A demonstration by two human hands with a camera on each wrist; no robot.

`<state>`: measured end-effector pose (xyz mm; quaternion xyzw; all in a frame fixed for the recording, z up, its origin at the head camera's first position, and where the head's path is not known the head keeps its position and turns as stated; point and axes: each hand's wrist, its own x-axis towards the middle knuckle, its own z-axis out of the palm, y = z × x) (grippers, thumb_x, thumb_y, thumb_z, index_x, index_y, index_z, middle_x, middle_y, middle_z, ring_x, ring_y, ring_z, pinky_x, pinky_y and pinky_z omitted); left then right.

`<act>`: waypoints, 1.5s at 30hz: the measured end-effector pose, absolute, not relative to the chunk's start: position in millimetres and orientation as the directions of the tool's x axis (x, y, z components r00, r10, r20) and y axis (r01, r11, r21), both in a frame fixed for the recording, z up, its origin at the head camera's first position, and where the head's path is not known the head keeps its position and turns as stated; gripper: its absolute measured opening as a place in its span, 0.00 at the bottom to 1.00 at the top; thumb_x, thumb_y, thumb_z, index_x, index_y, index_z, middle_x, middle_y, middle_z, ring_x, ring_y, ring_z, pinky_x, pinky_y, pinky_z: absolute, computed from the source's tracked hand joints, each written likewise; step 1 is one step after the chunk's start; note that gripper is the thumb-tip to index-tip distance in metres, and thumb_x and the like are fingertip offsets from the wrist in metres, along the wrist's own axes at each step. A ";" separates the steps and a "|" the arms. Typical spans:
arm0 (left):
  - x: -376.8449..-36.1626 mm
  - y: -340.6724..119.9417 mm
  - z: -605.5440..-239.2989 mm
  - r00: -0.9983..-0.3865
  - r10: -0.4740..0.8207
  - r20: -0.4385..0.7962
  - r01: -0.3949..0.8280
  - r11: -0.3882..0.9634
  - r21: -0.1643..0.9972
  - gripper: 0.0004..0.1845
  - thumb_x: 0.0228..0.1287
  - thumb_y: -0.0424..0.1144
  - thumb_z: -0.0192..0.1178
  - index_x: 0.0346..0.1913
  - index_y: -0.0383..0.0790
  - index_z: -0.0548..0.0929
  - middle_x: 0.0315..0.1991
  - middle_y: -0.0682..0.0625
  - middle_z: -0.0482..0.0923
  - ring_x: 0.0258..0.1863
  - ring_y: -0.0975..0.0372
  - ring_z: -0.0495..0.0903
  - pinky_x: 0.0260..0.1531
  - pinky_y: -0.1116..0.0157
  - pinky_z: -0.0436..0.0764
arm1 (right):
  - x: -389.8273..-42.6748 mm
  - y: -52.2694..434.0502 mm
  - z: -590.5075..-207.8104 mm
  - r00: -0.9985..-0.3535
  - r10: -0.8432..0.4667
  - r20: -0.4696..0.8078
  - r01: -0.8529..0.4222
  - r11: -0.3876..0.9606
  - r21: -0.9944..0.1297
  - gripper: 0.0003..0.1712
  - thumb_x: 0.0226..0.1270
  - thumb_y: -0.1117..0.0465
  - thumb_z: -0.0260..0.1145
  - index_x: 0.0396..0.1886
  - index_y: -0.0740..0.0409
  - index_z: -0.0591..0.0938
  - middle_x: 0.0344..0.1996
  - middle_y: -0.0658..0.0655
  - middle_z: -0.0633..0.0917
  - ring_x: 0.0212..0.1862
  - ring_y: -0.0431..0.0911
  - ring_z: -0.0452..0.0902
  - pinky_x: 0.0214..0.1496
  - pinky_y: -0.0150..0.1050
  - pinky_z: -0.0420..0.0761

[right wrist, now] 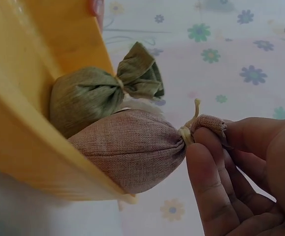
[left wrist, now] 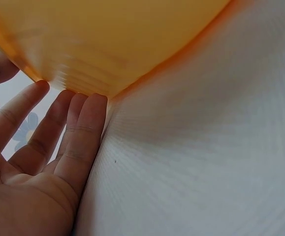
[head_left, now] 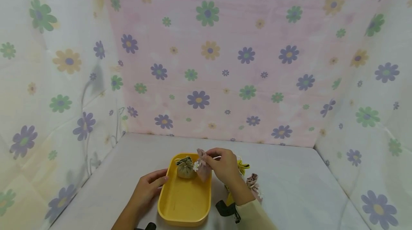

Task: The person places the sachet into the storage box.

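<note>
Right hand (head_left: 225, 165) pinches the tied neck of a pink cloth pouch (head_left: 203, 168), fingers (right wrist: 208, 182) curled round the gathered top. Pouch hangs over the yellow tray (head_left: 185, 206) at its far right corner, roughly 1 o'clock from the tray's middle, its belly touching the tray's rim in the right wrist view. A small white flower sits on the pouch's side.

Green pouch (head_left: 185, 167) lies inside the tray at 12 o'clock, just beside the pink one, touching it.

Left hand (head_left: 148, 187) rests at the tray's 9 o'clock edge, fingers (left wrist: 80, 132) straight and relaxed, tips against the tray wall (left wrist: 112, 44), gripping nothing.

Grey table (head_left: 289, 183) carries two more pouches at 3 o'clock of the tray: a yellow-green pouch (head_left: 243, 167) and a second pink pouch (head_left: 253, 183), both partly hidden behind the right wrist.
</note>
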<state>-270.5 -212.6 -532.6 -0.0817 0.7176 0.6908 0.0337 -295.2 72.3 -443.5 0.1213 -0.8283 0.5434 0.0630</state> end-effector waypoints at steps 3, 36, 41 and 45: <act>-270.7 -212.6 -532.0 -0.984 -0.071 -0.161 -0.164 0.042 0.986 0.28 0.64 0.50 0.72 0.64 0.41 0.84 0.65 0.44 0.80 0.59 0.56 0.83 0.50 0.59 0.89 | -299.3 71.8 -449.1 -0.961 -0.142 0.238 -0.276 0.409 -0.870 0.08 0.70 0.51 0.72 0.43 0.47 0.91 0.38 0.49 0.88 0.36 0.42 0.86 0.34 0.33 0.89; -272.7 -212.0 -534.3 -0.983 -0.074 -0.171 -0.174 0.034 0.984 0.28 0.64 0.50 0.72 0.64 0.42 0.84 0.65 0.44 0.81 0.58 0.56 0.84 0.50 0.59 0.89 | -292.4 72.0 -444.5 -0.951 -0.159 0.265 -0.309 0.540 -0.783 0.09 0.70 0.56 0.72 0.45 0.52 0.90 0.37 0.47 0.88 0.36 0.42 0.85 0.32 0.32 0.86; -273.4 -211.8 -534.5 -0.982 -0.080 -0.173 -0.176 0.035 0.984 0.28 0.64 0.50 0.72 0.64 0.41 0.84 0.65 0.44 0.81 0.58 0.56 0.84 0.50 0.59 0.89 | -284.5 79.3 -440.1 -0.935 -0.204 0.290 -0.355 0.527 -0.772 0.10 0.71 0.55 0.71 0.47 0.51 0.90 0.38 0.46 0.88 0.38 0.43 0.85 0.34 0.30 0.86; -273.5 -210.9 -534.5 -0.980 -0.083 -0.181 -0.183 0.025 0.983 0.27 0.65 0.48 0.72 0.64 0.41 0.84 0.65 0.44 0.81 0.58 0.56 0.85 0.50 0.59 0.89 | -276.9 86.7 -438.3 -0.924 -0.204 0.323 -0.381 0.538 -0.752 0.10 0.71 0.54 0.72 0.47 0.50 0.90 0.39 0.45 0.88 0.38 0.40 0.85 0.34 0.30 0.86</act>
